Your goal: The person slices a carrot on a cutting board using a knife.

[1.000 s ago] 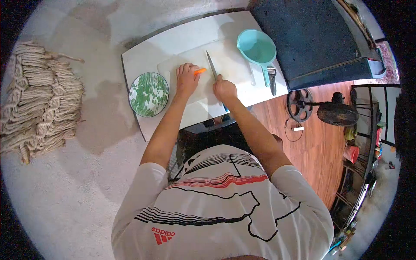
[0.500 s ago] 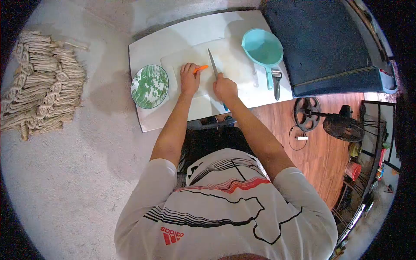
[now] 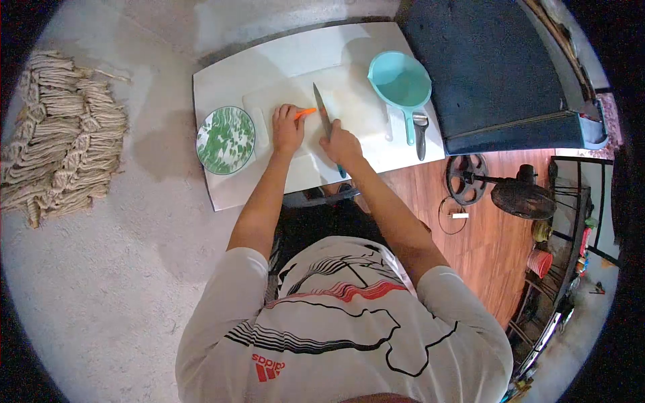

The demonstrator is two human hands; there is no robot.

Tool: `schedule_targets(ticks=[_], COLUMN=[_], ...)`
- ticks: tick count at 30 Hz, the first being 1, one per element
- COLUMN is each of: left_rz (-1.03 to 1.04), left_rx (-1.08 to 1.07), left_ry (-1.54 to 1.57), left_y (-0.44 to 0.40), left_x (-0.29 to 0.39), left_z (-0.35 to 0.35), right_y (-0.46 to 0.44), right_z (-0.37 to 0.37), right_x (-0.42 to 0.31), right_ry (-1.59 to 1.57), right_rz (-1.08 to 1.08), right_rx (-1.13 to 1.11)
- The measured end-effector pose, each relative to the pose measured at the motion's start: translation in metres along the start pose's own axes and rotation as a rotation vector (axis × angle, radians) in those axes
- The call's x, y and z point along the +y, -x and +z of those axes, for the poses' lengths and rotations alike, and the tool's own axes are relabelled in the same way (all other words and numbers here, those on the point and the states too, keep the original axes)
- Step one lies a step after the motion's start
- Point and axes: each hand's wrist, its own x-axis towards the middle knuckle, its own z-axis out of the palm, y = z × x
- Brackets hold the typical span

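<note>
My left hand (image 3: 287,129) has its fingers closed around an orange carrot (image 3: 307,113), whose narrow end sticks out to the right. A long kitchen knife (image 3: 322,109) is in my right hand (image 3: 341,147), wrapped round its blue handle. The blade points away from me, just right of the carrot's tip; whether they touch I cannot tell. Both hands are over a whitish cutting board (image 3: 359,104). Left of them sits a green and white patterned plate (image 3: 226,140).
A teal pan-shaped vessel with a handle (image 3: 401,77) stands at the right of the white table (image 3: 279,60), a dark-handled peeler (image 3: 420,136) beside it. A dark blue piece of furniture (image 3: 490,74) borders the table. A black fan (image 3: 523,200) is on the wooden floor.
The whole view has shifted slightly left and down. The knife blade appears a little closer to the carrot's tip. Both hands keep their holds.
</note>
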Motion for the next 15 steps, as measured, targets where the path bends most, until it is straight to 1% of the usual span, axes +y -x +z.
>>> schedule_targets(ticks=[1, 3, 7, 10, 12, 14, 15], left_rz=[0.001, -0.008, 0.009, 0.015, 0.030, 0.046, 0.037], left_rx=[-0.001, -0.032, -0.053, -0.015, -0.021, -0.013, -0.032], left_ry=[0.004, -0.014, -0.017, -0.065, -0.026, -0.022, -0.009], left_y=[0.001, 0.000, 0.002, -0.004, -0.001, -0.001, 0.000], left_x=[-0.002, -0.005, -0.005, -0.003, -0.002, -0.004, -0.002], left_z=[0.000, -0.002, -0.008, -0.009, -0.012, -0.010, -0.013], right_y=[0.003, 0.009, 0.017, 0.016, 0.022, 0.029, 0.037], right_z=[0.002, 0.009, 0.018, 0.016, 0.016, 0.012, 0.009], right_x=[0.001, 0.006, 0.012, 0.007, 0.005, 0.013, 0.022], right_ry=[0.002, -0.049, -0.101, -0.055, 0.044, 0.005, -0.064], right_rz=[0.004, -0.057, -0.103, -0.103, -0.096, -0.086, -0.157], right_rx=[0.002, 0.170, 0.239, 0.229, 0.346, 0.403, 0.470])
